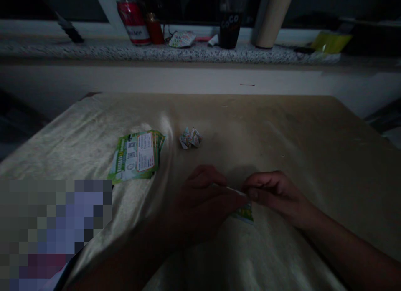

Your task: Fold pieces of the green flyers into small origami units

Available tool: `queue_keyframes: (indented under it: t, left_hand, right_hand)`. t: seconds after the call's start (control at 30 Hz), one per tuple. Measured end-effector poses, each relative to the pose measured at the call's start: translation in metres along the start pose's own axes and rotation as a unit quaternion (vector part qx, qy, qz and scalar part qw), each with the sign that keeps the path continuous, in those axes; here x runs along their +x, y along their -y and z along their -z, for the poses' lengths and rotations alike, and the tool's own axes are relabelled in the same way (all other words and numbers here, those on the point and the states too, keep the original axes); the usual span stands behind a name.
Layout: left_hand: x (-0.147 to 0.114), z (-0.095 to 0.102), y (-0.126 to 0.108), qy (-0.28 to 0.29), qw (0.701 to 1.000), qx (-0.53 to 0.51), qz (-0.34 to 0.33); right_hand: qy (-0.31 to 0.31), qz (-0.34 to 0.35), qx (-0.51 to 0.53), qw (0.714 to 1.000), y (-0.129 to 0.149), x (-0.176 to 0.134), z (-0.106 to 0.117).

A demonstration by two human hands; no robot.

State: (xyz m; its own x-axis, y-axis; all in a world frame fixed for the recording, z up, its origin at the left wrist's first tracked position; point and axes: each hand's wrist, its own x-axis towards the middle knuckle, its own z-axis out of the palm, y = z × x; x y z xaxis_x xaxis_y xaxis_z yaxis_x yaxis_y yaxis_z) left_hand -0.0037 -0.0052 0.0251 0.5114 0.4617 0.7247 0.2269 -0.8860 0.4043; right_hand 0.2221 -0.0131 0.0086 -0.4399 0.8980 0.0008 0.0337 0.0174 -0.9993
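Between my hands is a small green printed paper (247, 214), with a pale folded edge along its top. My left hand (205, 197) lies across the paper, its fingers closed on it and hiding most of it. At the paper's upper right corner, my right hand (277, 195) pinches with thumb and forefinger. A stack of green printed leaflets (134, 157) rests on the cloth to the left, slightly fanned. Beyond my hands sits a small folded paper shape (190, 138) with pointed corners and print on it.
A wrinkled cloth (250, 128) covers the table. Along the granite sill (194, 53) behind it stand a red can (134, 24), an orange lighter (155, 30), a dark lidded cup (230, 24) and a tan cylinder (272, 21). A blurred-out object (62, 236) lies at the lower left.
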Motion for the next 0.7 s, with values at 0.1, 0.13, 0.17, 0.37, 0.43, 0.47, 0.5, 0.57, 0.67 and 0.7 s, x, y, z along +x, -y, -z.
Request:
queue_keyframes:
  t: [0.1, 0.13, 0.17, 0.37, 0.43, 0.47, 0.5, 0.57, 0.67, 0.7]
  left_hand:
    - [-0.005, -0.005, 0.003, 0.003, 1.000, 0.009, 0.005]
    - [-0.007, -0.006, 0.004, 0.012, 0.999, 0.017, 0.030]
    - [-0.009, -0.007, 0.005, 0.019, 0.998, 0.018, 0.063]
    - [-0.015, -0.011, 0.008, -0.024, 0.905, -0.227, 0.359]
    - [-0.011, -0.014, 0.007, -0.041, 0.826, -0.332, 0.454]
    - [-0.008, -0.015, 0.006, -0.037, 0.792, -0.348, 0.500]
    - [-0.005, -0.016, 0.005, -0.037, 0.773, -0.346, 0.531]
    - [-0.001, -0.017, 0.001, -0.044, 0.761, -0.326, 0.559]
    - [0.000, -0.019, -0.002, -0.057, 0.775, -0.294, 0.557]
    - [0.000, -0.019, -0.003, -0.056, 0.781, -0.285, 0.553]
  right_hand:
    - [-0.033, -0.024, 0.058, 0.997, -0.003, 0.002, -0.003]
    - [-0.050, -0.025, 0.068, 0.996, -0.004, 0.002, -0.003]
    - [-0.066, -0.023, 0.071, 0.995, -0.004, 0.003, -0.004]
    - [-0.156, 0.014, -0.020, 0.987, -0.007, 0.001, -0.007]
    - [-0.166, 0.032, -0.061, 0.984, -0.006, 0.001, -0.009]
    - [-0.167, 0.043, -0.079, 0.982, -0.006, 0.002, -0.010]
    - [-0.167, 0.053, -0.094, 0.980, -0.005, 0.002, -0.011]
    - [-0.166, 0.067, -0.113, 0.977, -0.005, 0.003, -0.013]
    - [-0.153, 0.069, -0.120, 0.979, -0.005, 0.004, -0.015]
    - [-0.148, 0.068, -0.122, 0.979, -0.005, 0.004, -0.016]
